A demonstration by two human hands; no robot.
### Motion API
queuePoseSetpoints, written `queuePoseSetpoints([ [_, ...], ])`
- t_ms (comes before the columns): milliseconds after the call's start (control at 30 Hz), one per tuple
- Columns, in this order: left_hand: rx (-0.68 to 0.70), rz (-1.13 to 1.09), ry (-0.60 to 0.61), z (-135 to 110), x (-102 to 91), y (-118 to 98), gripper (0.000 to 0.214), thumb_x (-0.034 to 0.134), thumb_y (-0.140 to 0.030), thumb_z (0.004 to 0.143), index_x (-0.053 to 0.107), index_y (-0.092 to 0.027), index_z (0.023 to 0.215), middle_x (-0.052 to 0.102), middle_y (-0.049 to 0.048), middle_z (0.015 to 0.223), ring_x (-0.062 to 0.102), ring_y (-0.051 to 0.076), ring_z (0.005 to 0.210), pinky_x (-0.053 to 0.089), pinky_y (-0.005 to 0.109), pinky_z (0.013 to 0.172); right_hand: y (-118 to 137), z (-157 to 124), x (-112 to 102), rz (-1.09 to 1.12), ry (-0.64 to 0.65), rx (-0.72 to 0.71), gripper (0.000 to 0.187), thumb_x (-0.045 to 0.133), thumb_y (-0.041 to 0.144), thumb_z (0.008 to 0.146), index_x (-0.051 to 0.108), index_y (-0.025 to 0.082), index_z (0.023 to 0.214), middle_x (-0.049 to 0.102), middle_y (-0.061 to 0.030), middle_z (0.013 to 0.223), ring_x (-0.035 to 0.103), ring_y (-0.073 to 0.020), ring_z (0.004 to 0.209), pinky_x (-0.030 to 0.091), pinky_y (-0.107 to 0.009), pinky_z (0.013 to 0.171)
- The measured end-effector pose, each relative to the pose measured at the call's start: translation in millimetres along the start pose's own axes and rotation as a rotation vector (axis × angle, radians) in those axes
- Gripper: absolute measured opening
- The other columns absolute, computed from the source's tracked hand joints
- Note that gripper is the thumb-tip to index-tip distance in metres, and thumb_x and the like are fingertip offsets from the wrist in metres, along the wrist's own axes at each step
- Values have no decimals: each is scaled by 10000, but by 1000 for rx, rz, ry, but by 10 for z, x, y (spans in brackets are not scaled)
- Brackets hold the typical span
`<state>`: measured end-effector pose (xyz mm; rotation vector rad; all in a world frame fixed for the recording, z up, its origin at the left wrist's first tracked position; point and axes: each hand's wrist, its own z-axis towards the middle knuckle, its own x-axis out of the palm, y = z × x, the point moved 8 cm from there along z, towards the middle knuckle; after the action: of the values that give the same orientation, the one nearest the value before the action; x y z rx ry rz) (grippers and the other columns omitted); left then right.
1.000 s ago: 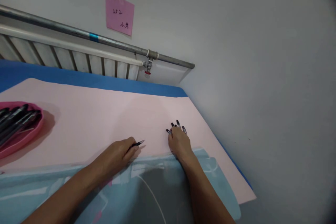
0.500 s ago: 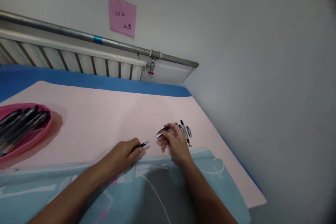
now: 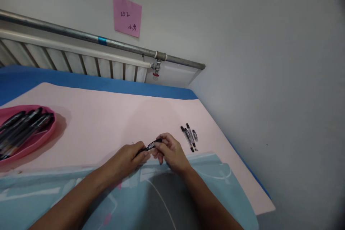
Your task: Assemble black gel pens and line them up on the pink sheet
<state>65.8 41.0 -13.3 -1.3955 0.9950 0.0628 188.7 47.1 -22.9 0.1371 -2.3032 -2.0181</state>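
Note:
My left hand [image 3: 132,155] is closed around the barrel of a black pen [image 3: 142,150], its tip end pointing right. Between the thumb and fingers of my right hand [image 3: 171,151] is a clear and black pen cap [image 3: 156,142]. The cap meets the tip end of the pen and covers it at least in part; how far on it sits I cannot tell. To the right of my right hand, several pen parts [image 3: 188,137] lie on the pink sheet, with another pen cap [image 3: 195,135] beside them.
A pink basket [image 3: 51,134] with several black pens [image 3: 24,129] stands at the left. Pale pink sheeting [image 3: 107,115] covers the blue-edged table, and a light blue cloth [image 3: 221,176] lies along its front. Behind are a radiator [image 3: 88,65] and a metal pipe [image 3: 129,47]; a wall rises on the right.
My right hand has moved left and slightly down, bringing the cap onto the pen's tip end. My left hand has stayed nearly in place, still holding the pen.

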Motion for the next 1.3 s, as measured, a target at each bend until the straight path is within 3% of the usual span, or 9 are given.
queuePoseSetpoints([
  [167,-17,0,18,-3,13,31,317,355,-469,829,496,-187,795,569,-10,685,491,118,615,312,222,546,1,-40,66,-286,102,-15,134,496,279,791,496,186,888,507,63,548,459,-64,425,352,-170,398],
  [367,14,121,46,-5,53,58,332,338,-474,840,526,-200,841,587,7,720,516,139,643,308,235,550,100,-91,209,-688,279,-191,158,430,259,846,559,184,897,574,10,702,516,-105,660,383,-214,597],
  [500,26,173,58,-1,76,66,331,337,-468,842,525,-195,845,603,16,737,530,147,651,318,246,566,102,-125,302,-869,331,-233,206,375,284,876,555,188,907,616,-14,817,538,-130,739,369,-233,651],
  [700,53,178,36,4,86,61,307,356,-455,840,522,-199,876,612,19,751,542,153,654,334,249,572,97,-136,342,-905,328,-252,216,345,283,890,524,205,984,627,-15,861,557,-141,763,361,-232,654],
  [1300,102,223,-25,-4,112,16,301,298,-391,878,515,-183,864,622,41,760,557,159,663,365,263,599,74,-122,346,-960,279,-253,203,331,283,888,507,184,868,601,-17,758,541,-135,679,351,-232,607],
])
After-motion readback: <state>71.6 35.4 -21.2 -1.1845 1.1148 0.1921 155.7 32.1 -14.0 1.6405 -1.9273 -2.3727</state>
